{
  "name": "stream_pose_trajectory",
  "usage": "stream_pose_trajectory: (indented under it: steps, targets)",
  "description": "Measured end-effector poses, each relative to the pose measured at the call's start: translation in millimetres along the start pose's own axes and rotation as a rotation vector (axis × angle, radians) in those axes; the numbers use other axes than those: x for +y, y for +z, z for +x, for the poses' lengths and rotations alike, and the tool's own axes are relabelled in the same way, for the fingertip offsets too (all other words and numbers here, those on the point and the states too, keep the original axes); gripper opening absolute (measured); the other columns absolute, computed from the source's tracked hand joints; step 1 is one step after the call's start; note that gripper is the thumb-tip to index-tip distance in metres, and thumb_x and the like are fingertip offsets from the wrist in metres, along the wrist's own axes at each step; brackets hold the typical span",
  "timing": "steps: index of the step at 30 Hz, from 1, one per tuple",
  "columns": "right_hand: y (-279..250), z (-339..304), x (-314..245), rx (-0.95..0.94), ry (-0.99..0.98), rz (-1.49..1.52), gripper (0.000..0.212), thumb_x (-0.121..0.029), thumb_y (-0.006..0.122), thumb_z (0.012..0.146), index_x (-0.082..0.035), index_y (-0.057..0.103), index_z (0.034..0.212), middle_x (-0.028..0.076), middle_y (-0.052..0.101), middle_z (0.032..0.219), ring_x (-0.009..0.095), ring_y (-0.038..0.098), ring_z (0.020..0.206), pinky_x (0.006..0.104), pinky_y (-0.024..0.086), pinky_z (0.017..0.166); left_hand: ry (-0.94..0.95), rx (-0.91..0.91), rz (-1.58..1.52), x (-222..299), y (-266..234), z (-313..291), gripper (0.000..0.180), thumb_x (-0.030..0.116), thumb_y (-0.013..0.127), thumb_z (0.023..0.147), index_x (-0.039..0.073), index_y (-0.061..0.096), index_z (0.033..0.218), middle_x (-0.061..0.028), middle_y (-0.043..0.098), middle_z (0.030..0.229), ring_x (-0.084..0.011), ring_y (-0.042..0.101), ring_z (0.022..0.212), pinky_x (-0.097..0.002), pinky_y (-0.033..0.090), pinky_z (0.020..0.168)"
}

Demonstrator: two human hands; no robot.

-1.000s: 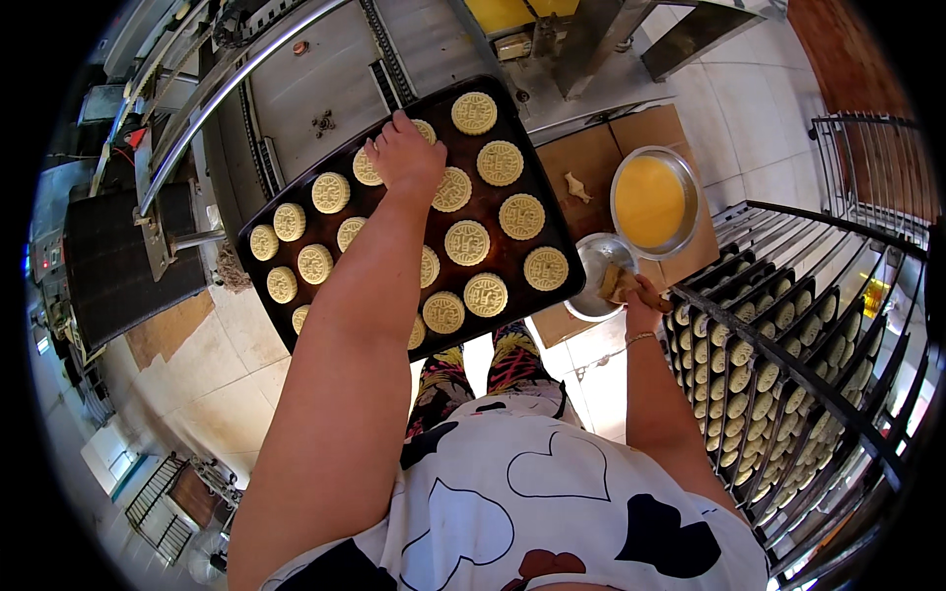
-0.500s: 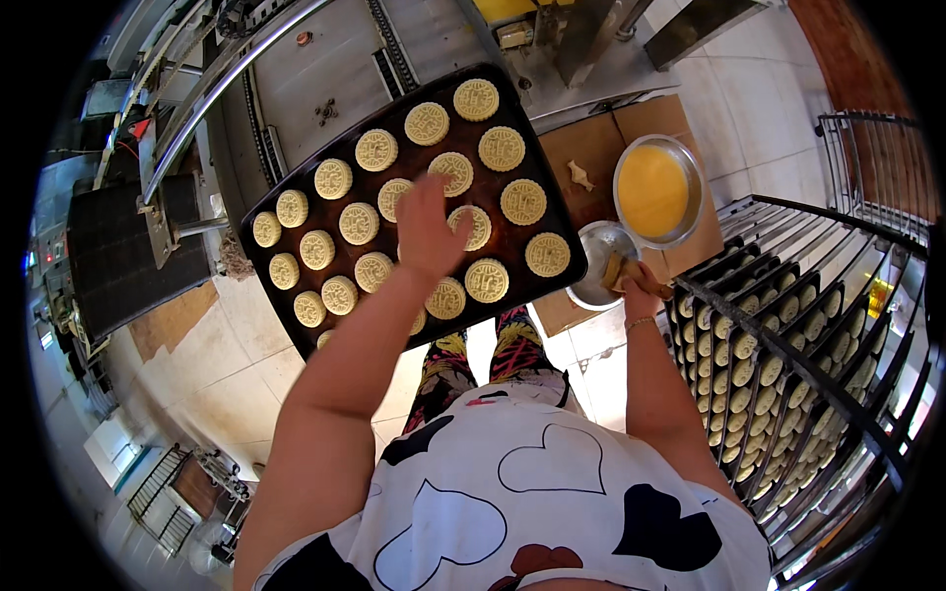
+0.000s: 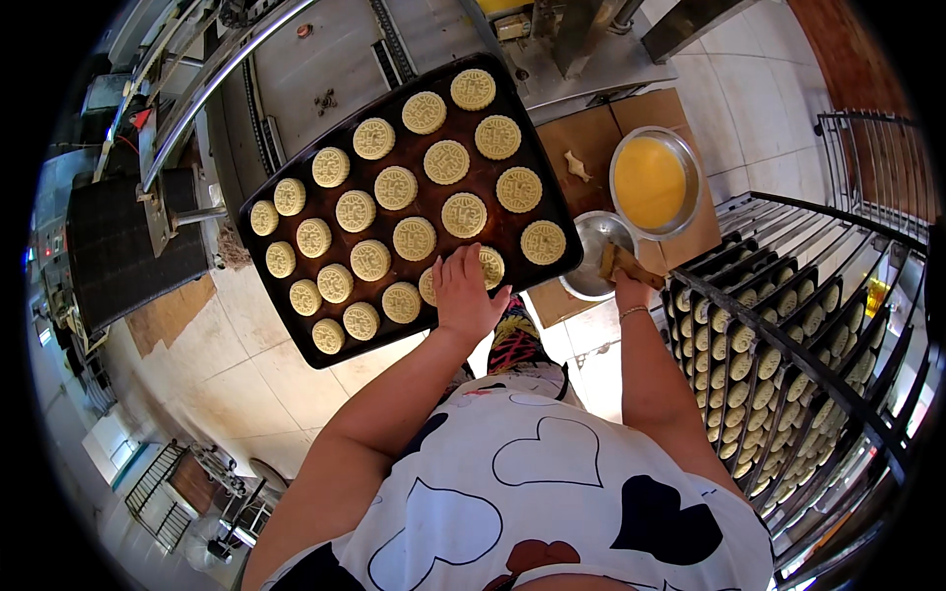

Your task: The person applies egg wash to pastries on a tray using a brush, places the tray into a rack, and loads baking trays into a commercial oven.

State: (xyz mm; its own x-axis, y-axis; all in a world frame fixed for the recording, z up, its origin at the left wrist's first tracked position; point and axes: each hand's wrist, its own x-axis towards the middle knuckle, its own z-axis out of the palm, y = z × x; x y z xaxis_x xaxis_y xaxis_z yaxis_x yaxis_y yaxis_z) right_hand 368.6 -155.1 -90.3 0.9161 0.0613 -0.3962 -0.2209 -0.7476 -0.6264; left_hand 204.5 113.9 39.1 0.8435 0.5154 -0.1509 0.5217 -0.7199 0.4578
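Note:
A dark baking tray (image 3: 296, 227) carries rows of round, stamped, pale-yellow mooncakes (image 3: 395, 187). My left hand (image 3: 469, 295) is over the tray's near edge, its fingers resting on or just above the mooncakes there and partly covering two of them. Its thumb stands apart from the fingers. To the right, my right hand (image 3: 634, 293) grips a wooden-handled brush (image 3: 621, 262) at the rim of a small metal bowl (image 3: 589, 236). The bristles are hard to make out. Beside that bowl stands a larger metal bowl of yellow liquid (image 3: 647, 182), which looks like egg wash.
At right, a black metal rack (image 3: 798, 364) holds several trays of mooncakes, close to my right forearm. Both bowls stand on brown cardboard (image 3: 680, 113), where a small dough scrap (image 3: 576, 167) lies. A steel conveyor machine (image 3: 325, 59) sits beyond the tray.
My left hand has drawn back from the middle of the tray to its near edge. My right hand and the brush have shifted slightly at the small bowl.

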Motion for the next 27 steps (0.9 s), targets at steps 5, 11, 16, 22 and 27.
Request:
stream_pose_trajectory:
  steps: [5, 11, 16, 22, 27]
  targets:
    - [-4.9, -7.9, -16.2, -0.021, 0.008, 0.161, 0.035, -0.012, 0.061, 0.077, 0.0, 0.06, 0.109, 0.015, 0.063, 0.105, 0.025, 0.06, 0.097, 0.0336, 0.045, 0.086, 0.077, 0.039, -0.05, -2.0, 2.3, 1.2, 0.073, 0.024, 0.072, 0.067, 0.002, 0.036, 0.126, -0.0162, 0.046, 0.122, -0.0325, 0.041, 0.117, -0.0504, 0.025, 0.103]
    - [-20.0, -6.9, -16.0, 0.009, 0.073, 0.466, 0.029, -0.009, 0.063, 0.08, 0.005, 0.058, 0.105, 0.011, 0.062, 0.1, 0.018, 0.06, 0.088, 0.0315, 0.051, 0.075, 0.189, -0.039, -0.164, -7.0, -0.3, 10.1, 0.07, 0.018, 0.07, 0.069, 0.001, 0.035, 0.127, -0.0179, 0.044, 0.125, -0.0349, 0.04, 0.118, -0.0512, 0.025, 0.103]
    - [-64.4, 16.2, -66.4, 0.264, 0.019, 0.79, 0.026, -0.013, 0.067, 0.08, 0.004, 0.059, 0.099, 0.009, 0.062, 0.087, 0.013, 0.059, 0.068, 0.028, 0.053, 0.053, 0.25, -0.015, -0.128, -10.6, -18.2, -10.8, 0.06, 0.014, 0.067, 0.069, 0.002, 0.042, 0.122, -0.0157, 0.043, 0.128, -0.034, 0.039, 0.119, -0.048, 0.027, 0.104]
    - [-90.3, 105.6, -52.5, 0.37, -0.001, 0.2, 0.037, -0.027, 0.063, 0.082, 0.009, 0.062, 0.092, 0.016, 0.066, 0.08, 0.023, 0.063, 0.06, 0.0337, 0.053, 0.062, 0.272, -0.193, -0.193, -48.2, -32.1, -82.1, 0.046, 0.004, 0.066, 0.068, 0.002, 0.05, 0.111, -0.0146, 0.05, 0.116, -0.0326, 0.048, 0.107, -0.0421, 0.04, 0.092]
    - [-77.2, 136.0, -55.1, 0.388, -0.149, -0.4, 0.034, -0.023, 0.066, 0.078, 0.008, 0.062, 0.09, 0.029, 0.062, 0.084, 0.035, 0.062, 0.064, 0.0405, 0.05, 0.063, -0.045, -0.372, -0.316, -95.7, -27.8, -144.9, 0.037, 0.0, 0.062, 0.071, 0.004, 0.051, 0.106, -0.014, 0.052, 0.107, -0.0298, 0.055, 0.095, -0.0363, 0.047, 0.081]
